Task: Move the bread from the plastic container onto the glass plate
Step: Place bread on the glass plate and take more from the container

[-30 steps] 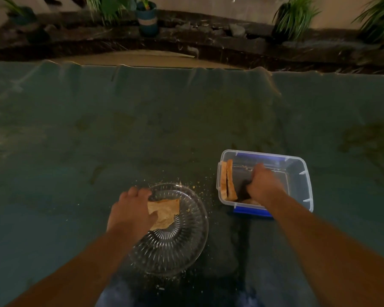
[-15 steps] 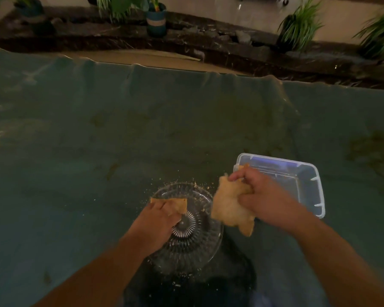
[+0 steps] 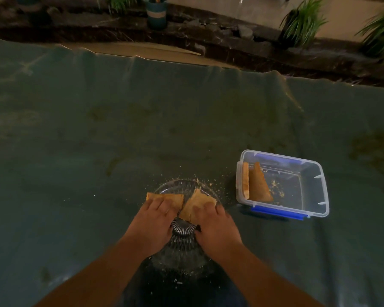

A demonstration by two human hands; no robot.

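Both hands down over the glass plate [image 3: 182, 187], side by side, nearly touching. Left hand [image 3: 156, 220] lies flat, fingers spread, pressing on a triangular bread piece [image 3: 174, 199] at the plate's left side; not curled around it, more palm-down on top. Right hand [image 3: 213, 224] likewise has fingers laid over a second bread piece [image 3: 198, 202], which sits tilted toward the plate's centre, its tip pointing away from the person. Whether the thumbs pinch the bread underneath cannot be told, they are hidden. The two pieces meet near the middle of the plate; the ribbed centre of the glass shows between the wrists.

Plastic container [image 3: 315, 185], clear with a blue clip on its near edge, sits to the right of the plate, apart from it. Two bread slices [image 3: 258, 185] remain inside, standing on edge against its left wall, crumbs on its floor.

Surface is a dark green cloth [image 3: 98, 140], wrinkled at the far edge, stained in places, with crumbs [image 3: 213, 185] scattered round the plate. Beyond it: a dark stone ledge [image 3: 231, 38], a blue pot [image 3: 156, 15], leafy plants [image 3: 302, 21]. Dim lighting.
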